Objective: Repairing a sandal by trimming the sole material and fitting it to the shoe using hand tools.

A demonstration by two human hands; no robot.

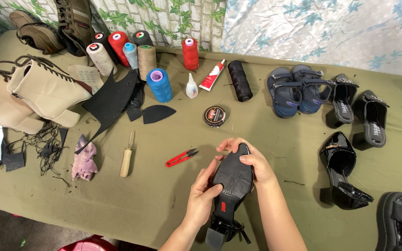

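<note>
Gripping black heeled shoe [232, 179] sole-up, upper hidden, heel cropped.

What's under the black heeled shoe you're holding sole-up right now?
Both hands grip the black heeled shoe: left hand at its side, right hand over the toe. Beneath it only the olive table cloth shows; the shoe's upper and anything directly below are covered.

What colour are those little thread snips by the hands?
Red handles, on the snips; head view.
</note>
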